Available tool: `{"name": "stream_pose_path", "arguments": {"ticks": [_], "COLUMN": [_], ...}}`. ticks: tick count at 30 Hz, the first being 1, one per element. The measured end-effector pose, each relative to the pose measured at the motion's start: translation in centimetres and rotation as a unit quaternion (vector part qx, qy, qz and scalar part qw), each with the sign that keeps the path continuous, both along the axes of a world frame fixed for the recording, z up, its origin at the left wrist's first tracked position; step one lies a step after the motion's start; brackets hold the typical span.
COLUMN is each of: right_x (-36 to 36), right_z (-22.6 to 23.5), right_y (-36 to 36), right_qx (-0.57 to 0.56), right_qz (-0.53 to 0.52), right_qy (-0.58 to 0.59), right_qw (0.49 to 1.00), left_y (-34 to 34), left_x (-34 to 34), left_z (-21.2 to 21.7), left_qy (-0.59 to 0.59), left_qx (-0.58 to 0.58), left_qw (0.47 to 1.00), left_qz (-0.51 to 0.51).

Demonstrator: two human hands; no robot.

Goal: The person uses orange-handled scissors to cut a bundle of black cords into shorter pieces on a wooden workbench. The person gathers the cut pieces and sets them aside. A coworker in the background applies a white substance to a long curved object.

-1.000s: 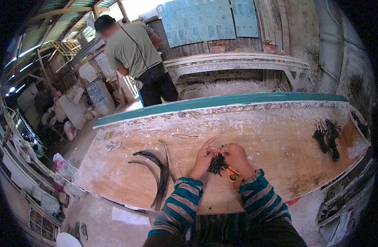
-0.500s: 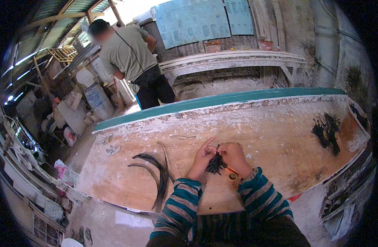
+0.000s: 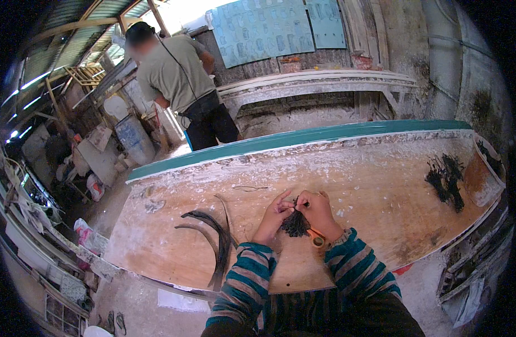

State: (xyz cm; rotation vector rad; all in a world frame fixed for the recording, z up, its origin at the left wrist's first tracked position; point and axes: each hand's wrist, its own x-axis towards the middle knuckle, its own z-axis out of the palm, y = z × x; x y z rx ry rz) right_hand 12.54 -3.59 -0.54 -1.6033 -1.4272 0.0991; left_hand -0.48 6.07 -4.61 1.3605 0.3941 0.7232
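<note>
Wooden board: pale, dusty, wide, with a teal far edge; it filled the middle of the view
Bystander: stood beyond the far edge, back turned
Curved strips: dark, lay flat on the board, left of the hands
Dark pile: loose fibres, well apart at the right end
Left hand: forearm up from the lower edge in a striped sleeve; fingers pinched shut on the top of the tuft
Right hand: just beside the left, curled over the tuft, closed on it; an orange-handled tool sat under the wrist, whether gripped I could not tell
Tuft: small, black, between both hands, just above the board
Doing it well: probably keep both pinches close together and the strands taut, so the bundle does not splay
</note>
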Motion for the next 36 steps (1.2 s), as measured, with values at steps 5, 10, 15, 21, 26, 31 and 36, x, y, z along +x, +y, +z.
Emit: {"name": "stream_pose_path", "arguments": {"ticks": [5,10,15,21,26,31,36], "right_x": [0.2,0.0,0.4,2.3,3.5,3.9,3.8], "right_z": [-0.2,-0.2,0.8,-2.3,-4.3,-2.5,-1.9], "right_y": [0.2,0.2,-0.1,1.6,2.8,1.6,1.0], "right_qx": [-0.007,-0.013,-0.014,-0.049,-0.083,-0.106,-0.115], "right_qz": [0.015,0.042,0.101,0.171,0.229,0.273,0.264], "right_qy": [0.003,-0.002,0.049,0.11,0.198,0.21,0.231], "right_qw": [1.0,0.999,0.994,0.978,0.95,0.933,0.929], "left_y": [-0.2,-0.7,-1.5,-2.0,-2.5,-2.4,-2.6], "left_x": [-0.2,0.3,0.3,0.3,0.5,0.2,0.3], "left_z": [0.6,0.5,1.4,1.9,2.6,1.8,2.3], "left_qy": [0.012,-0.005,0.026,0.054,0.022,0.028,0.017], "left_qx": [0.004,0.11,0.133,0.265,0.287,0.246,0.211], "left_qw": [1.0,0.992,0.987,0.953,0.946,0.96,0.97], "left_qz": [0.01,0.065,0.087,0.133,0.147,0.128,0.12]}}
